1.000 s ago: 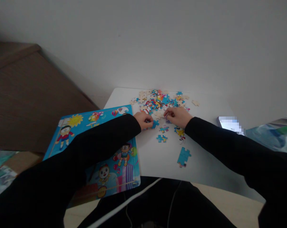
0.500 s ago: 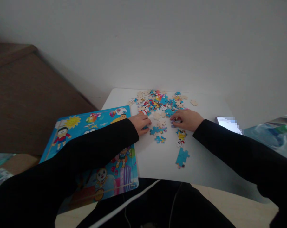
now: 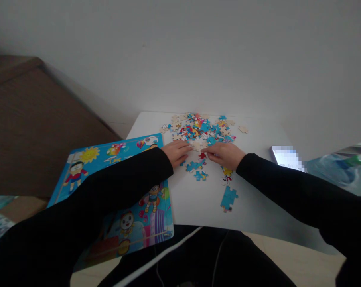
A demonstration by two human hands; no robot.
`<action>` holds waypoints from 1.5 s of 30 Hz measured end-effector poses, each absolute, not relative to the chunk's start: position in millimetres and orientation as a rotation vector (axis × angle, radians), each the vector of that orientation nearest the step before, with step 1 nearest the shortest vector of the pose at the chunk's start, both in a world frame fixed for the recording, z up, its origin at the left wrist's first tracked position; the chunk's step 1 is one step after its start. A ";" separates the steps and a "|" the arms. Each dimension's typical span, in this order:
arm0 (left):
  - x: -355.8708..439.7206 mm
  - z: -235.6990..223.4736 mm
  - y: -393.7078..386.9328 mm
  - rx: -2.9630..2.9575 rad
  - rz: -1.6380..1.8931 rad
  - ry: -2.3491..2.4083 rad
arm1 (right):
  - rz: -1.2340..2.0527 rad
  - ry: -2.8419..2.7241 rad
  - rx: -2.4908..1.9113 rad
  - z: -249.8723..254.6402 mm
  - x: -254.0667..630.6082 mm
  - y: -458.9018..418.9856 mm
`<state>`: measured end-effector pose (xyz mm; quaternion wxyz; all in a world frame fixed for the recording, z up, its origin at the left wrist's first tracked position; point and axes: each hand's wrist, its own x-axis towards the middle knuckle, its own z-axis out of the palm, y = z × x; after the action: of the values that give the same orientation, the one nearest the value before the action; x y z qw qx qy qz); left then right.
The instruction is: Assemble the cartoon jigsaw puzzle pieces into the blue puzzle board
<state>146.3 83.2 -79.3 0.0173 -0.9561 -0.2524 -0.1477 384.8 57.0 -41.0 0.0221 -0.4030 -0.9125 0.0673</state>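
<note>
My right hand (image 3: pixel 223 154) reaches in from the right, its fingertips pinched at a small red puzzle piece (image 3: pixel 202 156) on the table. Opposite it lies my left hand (image 3: pixel 176 153), fingers stretched forward and apart at the near edge of the loose puzzle pieces (image 3: pixel 202 127). A bit of a blue piece (image 3: pixel 182 163) shows just below the left fingertips. Two blue pieces (image 3: pixel 194 166) (image 3: pixel 201 175) lie between the hands. Nearer to me, a yellow and white piece (image 3: pixel 226 175) lies partly under my right hand, above a joined blue section (image 3: pixel 229 198).
A blue cartoon puzzle board (image 3: pixel 154 235) lies under my left forearm, reaching past the white table (image 3: pixel 195 207). A lit phone (image 3: pixel 288 157) rests at the right. A brown cabinet (image 3: pixel 48 131) stands left, and a white cable (image 3: pixel 162 259) crosses my lap.
My right hand has moved left, away from a striped piece. A red face now shows where a plain wooden back was. The left hand has barely moved.
</note>
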 end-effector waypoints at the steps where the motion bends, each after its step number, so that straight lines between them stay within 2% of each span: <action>1: 150.3 -78.9 86.0 -2.955 -0.442 -0.784 | 0.287 -2.797 -1.295 -40.1 387.2 57.2; 4: 166.9 -81.6 94.5 -2.943 -0.358 -0.812 | 0.340 -2.742 -1.395 -39.1 391.8 60.9; 11: 191.4 -71.0 100.8 -2.902 -0.090 -0.929 | -0.083 -2.876 -1.243 -43.5 383.6 78.8; 16: 187.7 -57.0 96.6 -2.905 -0.174 -1.222 | -0.206 -2.987 -1.225 -38.7 381.4 81.0; 20: 184.4 -58.7 97.2 -3.009 -0.452 -1.744 | -0.029 -2.896 -1.387 -35.5 387.2 76.9; 23: 183.3 -59.3 95.3 -3.126 -0.489 -1.906 | 0.151 -2.788 -1.509 -36.8 393.9 76.1; 29: 159.2 -37.7 93.6 -2.869 -0.356 -1.568 | 0.058 -2.752 -1.477 -31.8 401.9 82.0; 35: 128.5 -41.7 105.3 -2.796 0.102 -1.636 | 0.094 -2.788 -1.293 -25.2 371.8 102.6; 39: 131.0 -50.2 105.4 -2.900 0.055 -1.536 | 0.083 -2.888 -1.015 -31.1 336.4 109.3; 45: 131.0 -55.1 106.6 -2.928 -0.050 -1.492 | 0.032 -2.927 -1.000 -41.1 338.0 101.5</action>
<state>131.0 106.6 -55.1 -0.0723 -0.8886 -0.4527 -0.0153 338.0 101.5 -41.1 0.0239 -0.3232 -0.9460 0.0103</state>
